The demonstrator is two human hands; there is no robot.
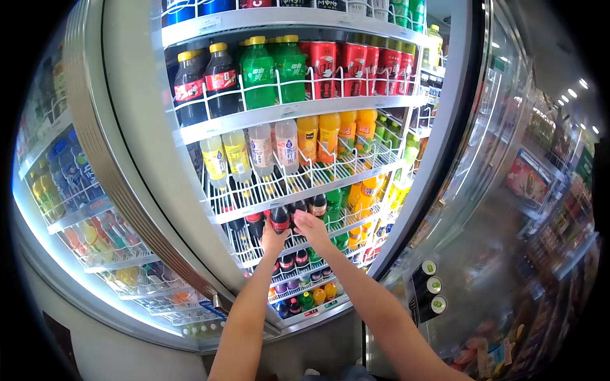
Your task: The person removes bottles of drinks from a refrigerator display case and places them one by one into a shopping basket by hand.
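My left hand [274, 241] is wrapped round a dark cola bottle [279, 220] with a red label, at the front of a wire shelf inside a drinks fridge. Just to its right, my right hand [311, 228] has its fingers stretched toward the bottles, apparently holding none of them. Whether its fingertips touch glass or plastic is hard to see. Beside it stands another dark bottle [318, 206] with a pale brown label. Green bottles [334, 204] and orange bottles [362, 198] fill the shelf farther right.
Above the hands, a wire-fronted shelf [311, 185] carries pale and orange bottles. Red cans [323, 68] and green bottles [257, 75] stand higher up. The fridge door [438, 146] is swung out at right. Dark cans [434, 286] with green tabs sit low at right.
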